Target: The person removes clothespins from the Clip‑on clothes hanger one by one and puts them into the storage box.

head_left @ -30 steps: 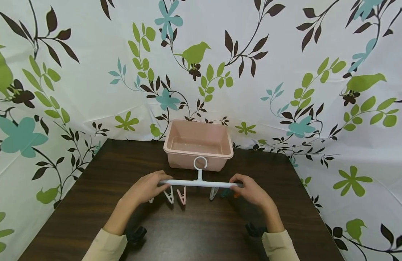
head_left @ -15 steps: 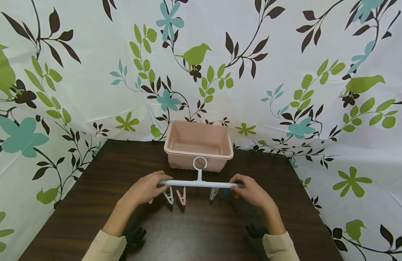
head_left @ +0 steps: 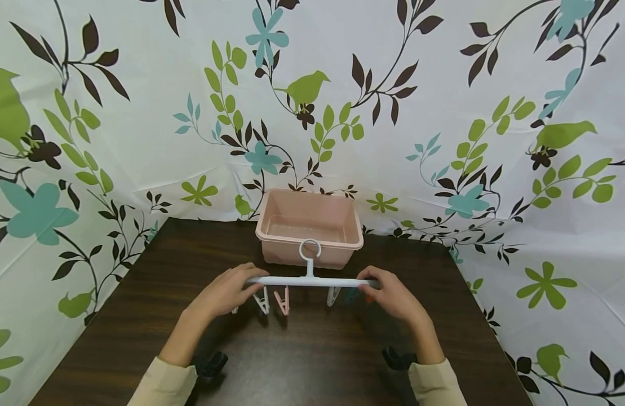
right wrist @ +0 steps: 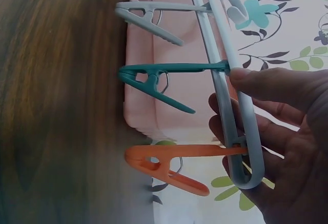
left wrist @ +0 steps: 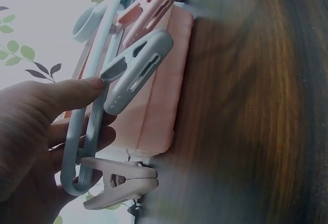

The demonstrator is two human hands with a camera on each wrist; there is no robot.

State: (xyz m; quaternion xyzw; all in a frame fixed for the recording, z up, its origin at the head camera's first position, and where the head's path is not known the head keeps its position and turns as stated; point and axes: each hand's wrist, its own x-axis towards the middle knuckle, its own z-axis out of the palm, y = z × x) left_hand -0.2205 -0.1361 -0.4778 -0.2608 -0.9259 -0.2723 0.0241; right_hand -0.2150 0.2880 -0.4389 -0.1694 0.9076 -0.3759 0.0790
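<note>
A pale blue-grey clip hanger (head_left: 317,281) is held level above the table, its round hook (head_left: 310,248) pointing up. My left hand (head_left: 230,290) grips one end, thumb on the near side and fingers behind. At the other end my right hand (head_left: 391,291) grips it in the same way. Coloured clothespins hang from the bar: a pink clothespin (left wrist: 148,14), a grey clothespin (left wrist: 138,70) and a beige clothespin (left wrist: 123,180) near my left hand; a light grey clothespin (right wrist: 154,21), a teal clothespin (right wrist: 156,83) and an orange clothespin (right wrist: 166,167) near my right.
Behind the hanger a pink plastic basin (head_left: 308,255) stands on the dark wooden table (head_left: 302,355), close to its far edge. A white cloth (head_left: 383,169) printed with leaves, flowers and birds hangs around the back and sides. Dark straps (head_left: 211,365) sit at the wrists.
The hanger has risen very slightly in the head view, still held by both hands. The whole head view has shifted a little.
</note>
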